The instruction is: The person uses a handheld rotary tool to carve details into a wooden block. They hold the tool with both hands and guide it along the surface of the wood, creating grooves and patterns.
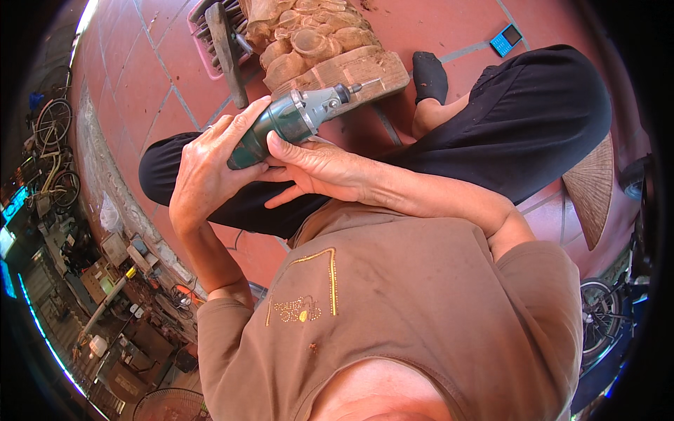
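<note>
A green die grinder (281, 125) with a silver metal collar and a thin bit lies across my two hands, its bit pointing to the upper right. My left hand (210, 158) is wrapped around the green body from the left. From the right, my right hand (316, 168) cups it below, thumb pressed on the body and some fingertips sticking out beneath. Just beyond the tool rests a carved wooden block (316, 52) with rounded relief. The bit's tip appears over the block's near edge; whether it touches cannot be told.
A pink basket (203, 52) of tools and a wooden mallet (226, 52) are left of the carving. A blue phone (505, 41) lies on the red tiles at far right. A conical hat (592, 189) sits by my right knee. Bicycles (55, 151) and clutter line the left.
</note>
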The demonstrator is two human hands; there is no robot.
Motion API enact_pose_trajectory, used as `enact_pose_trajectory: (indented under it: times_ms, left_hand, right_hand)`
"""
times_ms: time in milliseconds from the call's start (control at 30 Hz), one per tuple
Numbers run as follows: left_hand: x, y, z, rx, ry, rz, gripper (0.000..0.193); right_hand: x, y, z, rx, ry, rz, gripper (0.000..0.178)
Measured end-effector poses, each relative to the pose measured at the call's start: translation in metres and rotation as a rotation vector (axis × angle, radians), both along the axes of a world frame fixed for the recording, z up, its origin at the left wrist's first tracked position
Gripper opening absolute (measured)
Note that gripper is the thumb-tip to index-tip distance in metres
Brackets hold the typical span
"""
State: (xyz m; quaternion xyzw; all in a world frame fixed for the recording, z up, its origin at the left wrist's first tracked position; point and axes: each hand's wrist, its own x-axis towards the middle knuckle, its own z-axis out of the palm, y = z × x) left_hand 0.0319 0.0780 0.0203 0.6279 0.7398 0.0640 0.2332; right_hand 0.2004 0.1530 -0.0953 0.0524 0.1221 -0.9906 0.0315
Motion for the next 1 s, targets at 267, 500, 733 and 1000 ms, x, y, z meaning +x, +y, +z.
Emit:
enact_pose_trajectory:
  times_ms: [267,500,733,1000]
  left_hand:
    - [-0.0007,0.0022,-0.001,-0.005,-0.004,0.003,0.092]
    - [-0.0008,0.0023,-0.0002,-0.003,-0.01,0.001,0.091]
    - [-0.0001,0.0017,0.0007,-0.013,-0.008,0.006,0.091]
    - [-0.002,0.0017,-0.0008,-0.017,0.008,0.005,0.092]
  right_hand:
    - [-0.0011,0.001,-0.0028,-0.002,-0.002,-0.004,0.079]
    - [-0.0016,0.0008,-0.0034,0.002,-0.005,0.002,0.078]
    - [-0.002,-0.0006,-0.0034,0.004,-0.005,-0.004,0.078]
    - [-0.0028,0.0014,-0.0052,0.013,0.018,0.007,0.082]
